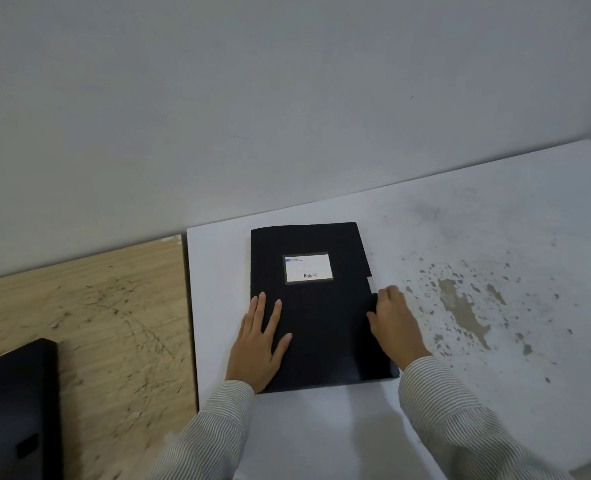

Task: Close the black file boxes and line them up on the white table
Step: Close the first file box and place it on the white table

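A black file box (322, 320) with a white label lies flat and closed near the left end of the white table (495, 258). My left hand (259, 344) rests palm down on its left front part, fingers spread. My right hand (396, 327) is at the box's right edge, fingers curled against the side flap by a small white tab. A second black file box (20, 407) lies open at the lower left on the wooden table (114, 323), partly cut off by the frame.
The white table's right half is stained and chipped. A narrow gap separates it from the wooden table. A plain grey wall runs behind both tables.
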